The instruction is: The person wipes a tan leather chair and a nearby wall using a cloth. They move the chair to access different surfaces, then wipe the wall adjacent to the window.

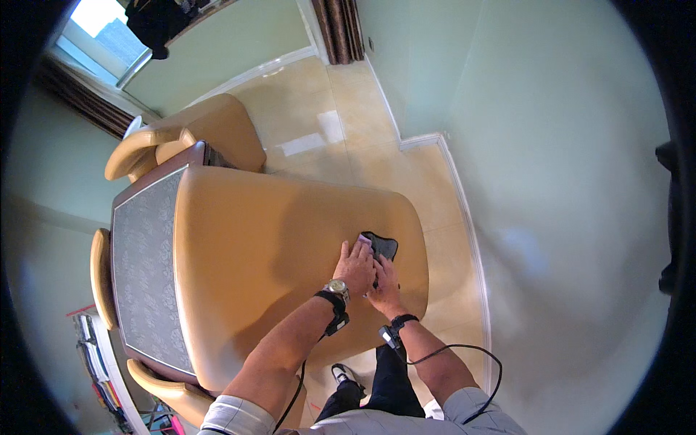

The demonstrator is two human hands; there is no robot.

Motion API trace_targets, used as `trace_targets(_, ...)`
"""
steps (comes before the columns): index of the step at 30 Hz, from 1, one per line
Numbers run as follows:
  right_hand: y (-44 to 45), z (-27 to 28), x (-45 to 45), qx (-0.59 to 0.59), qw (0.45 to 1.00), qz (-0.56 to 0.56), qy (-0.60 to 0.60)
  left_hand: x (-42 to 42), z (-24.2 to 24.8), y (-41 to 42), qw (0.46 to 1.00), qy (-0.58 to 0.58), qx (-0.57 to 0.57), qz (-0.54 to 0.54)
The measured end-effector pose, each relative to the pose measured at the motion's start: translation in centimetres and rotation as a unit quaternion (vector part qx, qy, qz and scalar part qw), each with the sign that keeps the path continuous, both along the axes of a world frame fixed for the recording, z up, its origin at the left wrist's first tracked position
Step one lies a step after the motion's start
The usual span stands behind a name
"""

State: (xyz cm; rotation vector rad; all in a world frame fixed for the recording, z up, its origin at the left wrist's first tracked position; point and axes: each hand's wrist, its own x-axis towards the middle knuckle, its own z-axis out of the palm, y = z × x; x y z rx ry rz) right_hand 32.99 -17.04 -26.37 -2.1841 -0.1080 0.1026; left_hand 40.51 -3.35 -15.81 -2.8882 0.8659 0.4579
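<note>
A dark grey cloth point(384, 246) with a black edge and a pinkish part lies on a wide tan upholstered surface point(244, 228), which looks like leather. My left hand point(356, 269) rests over the pinkish part, its fingers on the cloth. Close against it, my right hand point(385, 285) has its fingers on the grey part. Some of the cloth is hidden under both hands. On my left wrist are a watch point(337, 286) and a black strap with a small device point(337, 324). Another strapped device point(390, 336) with a cable sits on my right wrist.
A table with a grey patterned top point(147, 266) adjoins the tan surface. Tan chairs stand around it, one at the upper left point(217, 130). A pale green wall point(554, 217) rises on the right above the tiled floor point(375, 157). A rack point(103, 364) stands lower left.
</note>
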Motion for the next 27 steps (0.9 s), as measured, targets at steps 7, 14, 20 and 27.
trace_targets(7,3.8,0.7,-10.8,-0.030,0.999,-0.015,0.016,-9.5,0.8,1.3,0.998,0.004,-0.050,-0.044)
trace_targets(14,11.2,7.0,-18.3,0.182,0.980,-0.073,-0.011,-19.5,7.0,7.9,0.999,-0.022,-0.028,-0.008)
trace_targets(20,18.3,14.9,-20.0,0.010,0.992,0.051,-0.118,-23.8,15.8,16.7,0.988,-0.150,-0.027,0.035)
trace_targets(27,26.1,22.4,-14.3,0.127,0.957,0.108,-0.239,-22.9,23.9,24.2,0.957,-0.237,-0.068,0.153)
